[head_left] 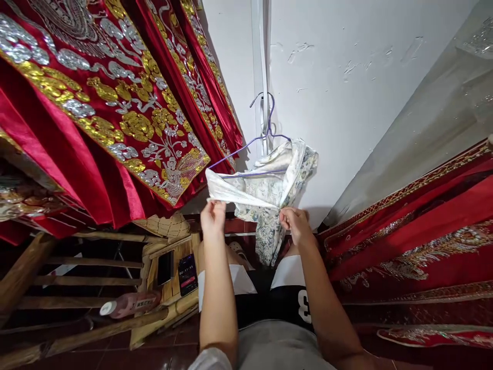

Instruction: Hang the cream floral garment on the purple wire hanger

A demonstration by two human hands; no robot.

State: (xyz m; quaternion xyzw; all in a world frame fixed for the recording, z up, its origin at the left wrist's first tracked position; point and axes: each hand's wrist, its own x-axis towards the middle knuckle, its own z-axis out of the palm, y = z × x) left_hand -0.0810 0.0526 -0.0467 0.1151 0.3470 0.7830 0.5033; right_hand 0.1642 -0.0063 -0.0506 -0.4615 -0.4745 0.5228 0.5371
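Observation:
A pale floral garment (269,192) hangs partly on a purple clothes hanger (270,115), in front of the white wall. Its whitish edge is stretched between my two hands. At the left end of that edge, my left hand (213,218) is closed in a pinch on the cloth. My right hand (296,222) pinches the garment lower down near its middle, fingers pressed together. Below my right hand, a narrow part of the cloth droops toward my knees. The hanger's left arm is mostly bare, and its right arm goes into the garment.
Red cloths with gold and silver sequins (134,97) hang at the left; more red embroidered cloth (431,246) is at the right. Beside my left leg, a bamboo bench (179,293) bears a lit phone (187,275), a dark phone-like device (165,268) and a white-capped bottle (129,304).

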